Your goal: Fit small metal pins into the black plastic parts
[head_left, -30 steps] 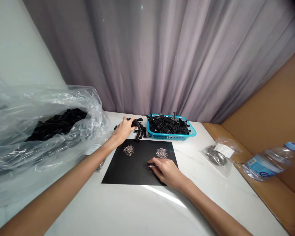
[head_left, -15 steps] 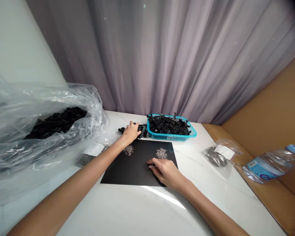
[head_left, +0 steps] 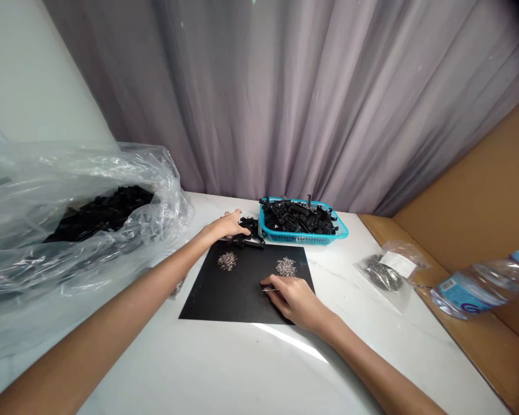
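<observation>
Left hand [head_left: 227, 226] rests on loose parts [head_left: 251, 233] at 12 o'clock of the mat [head_left: 225, 298], grip unreadable; right hand [head_left: 296, 300] pinches a pin [head_left: 269, 290] at 5 o'clock; basket [head_left: 303, 238] heaped, bag [head_left: 125, 167] at 9 o'clock well stocked, so seemingly midway.

Glossy white table [head_left: 225, 369], matt black mat [head_left: 225, 294], crinkled clear plastic bag [head_left: 38, 230]

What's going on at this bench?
One person is working at a white table. The left hand rests on loose black plastic parts beside the blue basket. The right hand pinches a thin metal pin on the black mat, near two small piles of pins.
</observation>
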Demonstrator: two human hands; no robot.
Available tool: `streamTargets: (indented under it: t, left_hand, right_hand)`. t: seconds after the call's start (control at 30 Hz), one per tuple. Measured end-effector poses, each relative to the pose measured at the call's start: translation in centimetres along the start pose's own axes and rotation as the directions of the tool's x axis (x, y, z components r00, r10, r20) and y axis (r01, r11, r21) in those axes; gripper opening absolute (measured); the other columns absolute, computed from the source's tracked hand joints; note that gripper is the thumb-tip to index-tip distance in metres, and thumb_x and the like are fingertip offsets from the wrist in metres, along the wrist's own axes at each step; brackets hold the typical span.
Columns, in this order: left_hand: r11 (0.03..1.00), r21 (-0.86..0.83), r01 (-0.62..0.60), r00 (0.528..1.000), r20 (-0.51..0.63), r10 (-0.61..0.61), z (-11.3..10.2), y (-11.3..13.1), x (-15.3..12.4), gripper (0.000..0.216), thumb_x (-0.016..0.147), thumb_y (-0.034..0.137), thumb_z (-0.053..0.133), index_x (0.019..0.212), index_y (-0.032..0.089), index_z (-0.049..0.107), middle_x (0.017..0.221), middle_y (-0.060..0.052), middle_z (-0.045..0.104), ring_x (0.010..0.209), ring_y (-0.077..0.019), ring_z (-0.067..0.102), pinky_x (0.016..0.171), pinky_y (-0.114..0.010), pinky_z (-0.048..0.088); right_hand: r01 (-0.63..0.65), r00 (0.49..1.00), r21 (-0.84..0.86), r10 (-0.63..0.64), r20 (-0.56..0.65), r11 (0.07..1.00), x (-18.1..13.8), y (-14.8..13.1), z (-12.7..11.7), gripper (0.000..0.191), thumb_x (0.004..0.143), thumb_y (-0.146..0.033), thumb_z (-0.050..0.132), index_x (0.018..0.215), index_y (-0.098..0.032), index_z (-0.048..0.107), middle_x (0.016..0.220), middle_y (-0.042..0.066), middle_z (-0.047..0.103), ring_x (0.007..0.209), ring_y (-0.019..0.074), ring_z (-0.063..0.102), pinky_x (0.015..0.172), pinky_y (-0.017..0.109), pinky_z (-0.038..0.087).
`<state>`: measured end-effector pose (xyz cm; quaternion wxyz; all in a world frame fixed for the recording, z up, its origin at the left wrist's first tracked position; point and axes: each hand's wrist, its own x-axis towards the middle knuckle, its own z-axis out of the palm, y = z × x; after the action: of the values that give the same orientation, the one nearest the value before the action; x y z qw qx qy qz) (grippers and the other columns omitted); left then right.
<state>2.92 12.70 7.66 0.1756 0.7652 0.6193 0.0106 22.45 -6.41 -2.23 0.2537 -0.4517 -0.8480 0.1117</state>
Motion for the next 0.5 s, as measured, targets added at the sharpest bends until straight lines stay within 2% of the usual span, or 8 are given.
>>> streamTargets:
  t: [0.1, 0.17, 0.3, 0.4, 0.5]
  left_hand:
    - [1.0, 0.017, -0.016, 1.0, 0.027, 0.015, -0.6, -0.3, 0.0, 0.098, 0.079, 0.055, 0.075, 0.16, 0.023, 0.029, 0.152, -0.019, 0.053, 0.087, -0.0244, 0.077, 0.084, -0.032, 0.056]
    - [0.998, 0.05, -0.027, 0.999, 0.026, 0.026, -0.8, -0.7, -0.1, 0.1, 0.077, 0.062, 0.074, 0.16, 0.025, 0.031, 0.155, -0.019, 0.05, 0.103, -0.0297, 0.075, 0.092, -0.034, 0.054]
    - [0.989, 0.142, -0.033, 0.999, -0.005, 0.034, -0.5, -0.9, -1.4, 0.11, 0.073, 0.079, 0.067, 0.162, 0.027, 0.029, 0.16, -0.021, 0.042, 0.137, -0.0413, 0.054, 0.108, -0.044, 0.045]
    - [0.976, 0.216, 0.015, 0.997, -0.073, 0.001, 0.4, -0.6, -2.9, 0.123, 0.065, 0.084, 0.07, 0.163, 0.022, 0.027, 0.162, -0.027, 0.036, 0.145, -0.0493, 0.04, 0.113, -0.052, 0.038]
    - [0.961, 0.259, 0.1, 0.989, -0.133, -0.068, 1.4, -0.1, -3.8, 0.134, 0.062, 0.085, 0.072, 0.164, 0.013, 0.022, 0.157, -0.036, 0.037, 0.143, -0.0552, 0.038, 0.112, -0.058, 0.036]
  right_hand:
    - [-0.002, 1.0, -0.001, 0.002, 0.001, 1.0, 0.0, 0.1, 0.1, 0.017, 0.104, -0.019, 0.049, 0.118, -0.023, 0.06, 0.105, 0.006, 0.077, 0.09, 0.0218, 0.074, 0.074, 0.03, 0.05]
    - [-0.002, 1.0, -0.004, 0.002, 0.004, 1.0, -0.1, 0.1, 0.1, 0.017, 0.104, -0.019, 0.049, 0.117, -0.023, 0.06, 0.104, 0.006, 0.077, 0.089, 0.0219, 0.074, 0.073, 0.03, 0.05]
    - [0.004, 1.0, 0.001, -0.004, 0.002, 1.0, 0.0, 0.1, 0.1, 0.018, 0.105, -0.02, 0.048, 0.118, -0.022, 0.06, 0.105, 0.006, 0.077, 0.09, 0.0219, 0.074, 0.074, 0.03, 0.05]
    - [0.004, 1.0, 0.0, -0.004, 0.004, 1.0, 0.0, 0.2, 0.1, 0.018, 0.105, -0.02, 0.049, 0.118, -0.022, 0.06, 0.105, 0.006, 0.077, 0.091, 0.0221, 0.074, 0.074, 0.03, 0.051]
    - [0.003, 1.0, 0.004, -0.003, 0.004, 1.0, -0.1, 0.1, 0.0, 0.017, 0.105, -0.02, 0.049, 0.117, -0.022, 0.06, 0.105, 0.006, 0.077, 0.09, 0.0221, 0.074, 0.074, 0.03, 0.051]
